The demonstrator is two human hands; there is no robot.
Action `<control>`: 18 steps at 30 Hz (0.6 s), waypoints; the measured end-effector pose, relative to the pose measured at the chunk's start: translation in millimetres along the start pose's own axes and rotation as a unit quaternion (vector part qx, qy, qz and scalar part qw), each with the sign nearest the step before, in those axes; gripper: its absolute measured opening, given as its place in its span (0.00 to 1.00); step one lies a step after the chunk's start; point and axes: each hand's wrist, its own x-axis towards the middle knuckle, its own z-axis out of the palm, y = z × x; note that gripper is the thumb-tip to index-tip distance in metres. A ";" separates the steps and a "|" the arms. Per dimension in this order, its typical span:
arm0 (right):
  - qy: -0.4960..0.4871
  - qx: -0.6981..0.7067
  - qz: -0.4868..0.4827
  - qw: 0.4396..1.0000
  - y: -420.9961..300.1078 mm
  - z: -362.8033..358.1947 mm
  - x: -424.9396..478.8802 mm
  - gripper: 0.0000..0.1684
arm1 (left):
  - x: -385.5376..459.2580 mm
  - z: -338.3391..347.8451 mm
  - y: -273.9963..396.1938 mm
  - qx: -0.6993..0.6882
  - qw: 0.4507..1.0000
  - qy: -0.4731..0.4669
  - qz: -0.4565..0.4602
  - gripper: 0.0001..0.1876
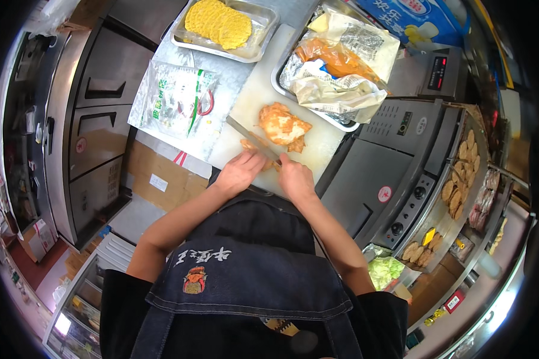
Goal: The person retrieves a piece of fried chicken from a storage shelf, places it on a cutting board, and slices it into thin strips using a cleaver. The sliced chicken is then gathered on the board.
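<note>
My right hand [295, 176] grips the handle of a kitchen knife [253, 140], whose blade slants up and left across a white cutting board [233, 155]. With fingers bent, my left hand [241, 172] presses on a small piece of orange-coated meat [248, 144] beside the blade; how much of it lies beneath the fingers is hidden. Just beyond the knife rests a larger lump of the same marinated meat [284, 124], probably chicken. Small scraps [270, 166] lie between my two hands.
A metal tray [269, 38] holds yellow breaded patties. Another tray [284, 92] carries opened bags, one with orange contents. A printed clear plastic bag [173, 96] lies left. To the right, a griddle [440, 224] bears several browned patties. Below it sits lettuce [385, 272].
</note>
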 end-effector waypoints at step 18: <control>-0.051 -0.014 0.025 0.998 3.4 -22.1 -24.2 0.08 | -5.6 5.3 -2.2 -0.006 0.999 0.040 0.007 0.17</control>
